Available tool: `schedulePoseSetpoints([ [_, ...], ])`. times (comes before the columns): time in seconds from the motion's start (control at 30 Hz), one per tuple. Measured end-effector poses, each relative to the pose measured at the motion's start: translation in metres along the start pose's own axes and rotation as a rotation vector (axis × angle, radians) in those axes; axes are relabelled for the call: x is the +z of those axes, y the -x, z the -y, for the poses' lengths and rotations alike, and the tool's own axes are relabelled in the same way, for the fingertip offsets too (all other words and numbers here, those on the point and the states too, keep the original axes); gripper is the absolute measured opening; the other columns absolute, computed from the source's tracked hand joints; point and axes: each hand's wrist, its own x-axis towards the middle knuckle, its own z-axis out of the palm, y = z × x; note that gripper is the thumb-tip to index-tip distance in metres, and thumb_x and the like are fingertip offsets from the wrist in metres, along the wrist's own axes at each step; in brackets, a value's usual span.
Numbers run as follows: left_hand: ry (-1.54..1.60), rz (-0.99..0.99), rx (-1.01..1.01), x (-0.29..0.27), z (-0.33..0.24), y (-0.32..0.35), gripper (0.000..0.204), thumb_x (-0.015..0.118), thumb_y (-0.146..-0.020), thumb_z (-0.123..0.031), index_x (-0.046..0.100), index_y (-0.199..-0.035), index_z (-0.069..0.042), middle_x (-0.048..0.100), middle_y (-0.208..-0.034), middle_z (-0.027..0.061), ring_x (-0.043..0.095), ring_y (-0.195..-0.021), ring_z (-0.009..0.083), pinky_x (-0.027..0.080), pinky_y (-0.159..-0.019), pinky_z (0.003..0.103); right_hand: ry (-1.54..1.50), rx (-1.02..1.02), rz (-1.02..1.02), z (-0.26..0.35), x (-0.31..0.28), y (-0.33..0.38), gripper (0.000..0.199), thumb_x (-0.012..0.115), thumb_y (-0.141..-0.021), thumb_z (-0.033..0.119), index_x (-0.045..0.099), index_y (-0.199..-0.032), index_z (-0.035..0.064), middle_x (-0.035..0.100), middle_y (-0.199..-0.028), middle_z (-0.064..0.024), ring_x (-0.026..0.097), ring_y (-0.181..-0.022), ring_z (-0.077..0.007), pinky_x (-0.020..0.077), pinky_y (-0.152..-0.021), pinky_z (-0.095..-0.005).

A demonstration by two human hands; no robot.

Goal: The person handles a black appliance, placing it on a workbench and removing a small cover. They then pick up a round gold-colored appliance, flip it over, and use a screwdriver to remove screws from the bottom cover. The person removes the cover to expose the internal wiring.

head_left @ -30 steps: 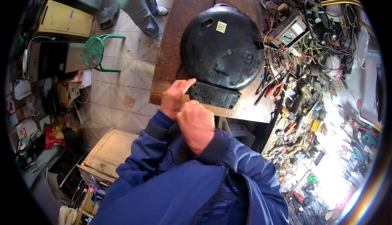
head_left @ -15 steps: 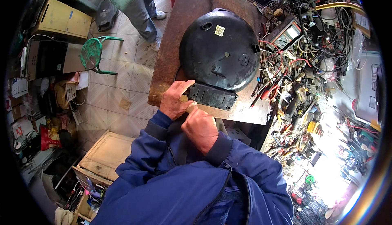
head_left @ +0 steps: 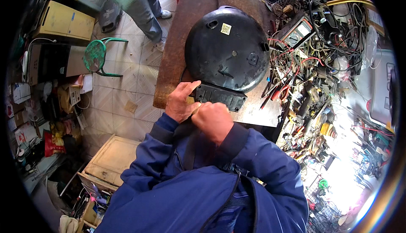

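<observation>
A round black appliance point(head_left: 226, 51) lies on the wooden table with a domed side up; a small square sticker is on it. At its near edge sits a black oblong plastic housing point(head_left: 222, 96) with slots and screw holes. My left hand point(head_left: 181, 102) grips the left end of this housing, forefinger at the far corner and thumb along the near side. Close beside that thumb, my right hand point(head_left: 213, 121) is closed in a fist against the housing's near edge. What its fingers pinch is hidden behind the hand.
The wooden table point(head_left: 173, 63) ends just left of the appliance. To the right are heaped cables and tools with a multimeter point(head_left: 296, 34). A green stool point(head_left: 94, 56) stands on the tiled floor, a person in grey trousers point(head_left: 141, 13) beyond it. A wooden cabinet point(head_left: 111, 159) is at lower left.
My right hand has moved slightly up and right and turned, its knuckles now covering part of the housing's near edge. My left hand stays almost in place.
</observation>
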Motion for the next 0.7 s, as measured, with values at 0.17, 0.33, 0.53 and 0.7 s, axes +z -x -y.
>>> schedulePoseSetpoints([
  [0.17,-0.001,-0.011,0.009,0.000,-0.001,0.001,0.079,0.089,-0.069,-0.010,0.062,-0.143,-0.018,0.066,-0.124,0.0134,0.068,-0.108,0.0337,0.058,-0.092,0.041,-0.245,0.169,0.050,-0.023,-0.005,0.008,0.014,0.067,-0.083,0.015,0.072,-0.090,0.0044,0.071,-0.076,-0.0173,0.073,-0.073,-0.0372,0.0571,-0.063,-0.0490],
  [0.33,0.008,0.000,0.001,0.000,-0.001,0.001,0.082,0.089,-0.069,-0.010,0.061,-0.145,-0.019,0.065,-0.125,0.0135,0.069,-0.107,0.0327,0.059,-0.090,0.040,-0.267,0.221,0.069,-0.036,0.007,0.017,0.024,0.065,-0.086,0.015,0.074,-0.107,0.0083,0.071,-0.078,-0.0189,0.072,-0.071,-0.0394,0.0566,-0.062,-0.0503],
  [0.53,0.056,0.004,-0.062,-0.001,-0.005,0.001,0.072,0.090,-0.069,-0.011,0.066,-0.137,-0.017,0.066,-0.125,0.0133,0.070,-0.105,0.0322,0.060,-0.087,0.039,-0.537,0.340,0.045,-0.044,0.009,0.026,0.028,0.065,-0.089,0.013,0.078,-0.113,0.0044,0.074,-0.086,-0.0234,0.074,-0.078,-0.0411,0.0589,-0.069,-0.0462],
  [0.7,-0.005,-0.054,0.051,0.005,0.005,0.007,0.040,0.090,-0.071,-0.011,0.074,-0.108,-0.010,0.066,-0.128,0.0142,0.071,-0.108,0.0316,0.060,-0.086,0.039,-0.954,0.353,0.032,-0.070,0.019,0.033,0.033,0.064,-0.088,0.012,0.076,-0.116,-0.0001,0.073,-0.097,-0.0277,0.074,-0.089,-0.0400,0.0593,-0.080,-0.0415],
])
